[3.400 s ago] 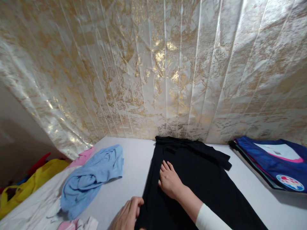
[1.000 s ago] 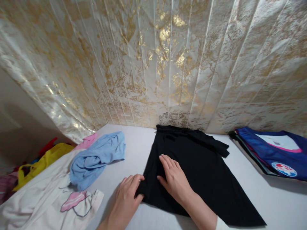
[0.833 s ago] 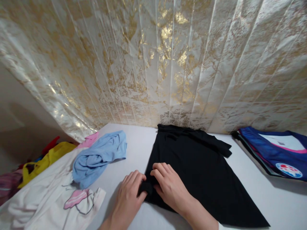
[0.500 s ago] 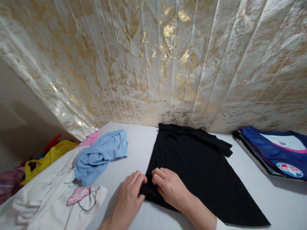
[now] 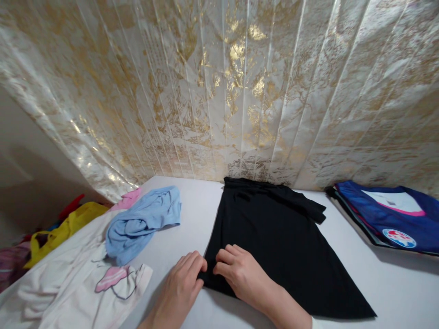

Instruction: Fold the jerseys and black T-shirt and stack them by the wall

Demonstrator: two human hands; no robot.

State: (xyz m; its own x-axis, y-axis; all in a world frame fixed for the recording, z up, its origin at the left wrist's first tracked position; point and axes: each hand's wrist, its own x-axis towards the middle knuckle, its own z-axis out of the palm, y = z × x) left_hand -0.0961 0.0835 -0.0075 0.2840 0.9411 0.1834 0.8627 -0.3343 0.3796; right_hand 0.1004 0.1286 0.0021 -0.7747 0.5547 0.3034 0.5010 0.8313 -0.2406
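Head view: both hands now meet at the near left corner of the flat black cloth garment (image 5: pixel 274 228). A second ago the right hand (image 5: pixel 240 276) lay spread flat on the cloth, further in. Now its fingers are curled, clenched on the edge fold. The left hand (image 5: pixel 180 288) has stayed at that same edge, fingertips pressed against the cloth. We cannot tell if it pinches or only pins.

The black cloth garment lies spread on the white table (image 5: pixel 394 283), centre, with its far end against the gold-and-white curtain (image 5: pixel 219 91). Its near edge has pulled slightly in toward the hands. For the work in hand, we judge this means smoothing has given way to a two-handed hold on that corner.

- Left: a crumpled light blue garment (image 5: pixel 142 224), well apart from the hands.
- Near left: a white garment with pink print (image 5: pixel 85 288).
- Far right: a folded navy blue jersey (image 5: pixel 387 212), untouched.
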